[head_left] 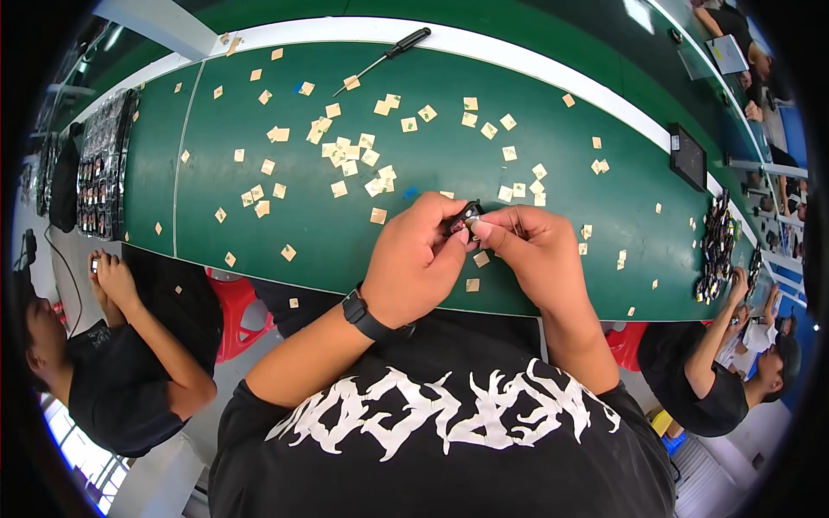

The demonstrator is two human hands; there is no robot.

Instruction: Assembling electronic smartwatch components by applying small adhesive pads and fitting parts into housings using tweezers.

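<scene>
Over the near edge of the green table, my left hand (421, 250) is closed around a small black device part (471, 210), with a bit of red and pale colour showing on it. My right hand (534, 249) meets it from the other side, its thumb and forefinger pinched at the part. Fingers cover most of the piece, so its exact kind cannot be told. Something thin seems to stick up by the right fingers, too small to name. A dark watch sits on my left wrist. Small beige square paper pieces (378, 215) lie around both hands.
A black-handled screwdriver (406, 43) lies at the far edge of the green table (449, 164). Trays of small parts (102, 168) stand at the left. At the right are a black box (686, 157) and a heap of black parts (718, 246). Co-workers sit on both sides.
</scene>
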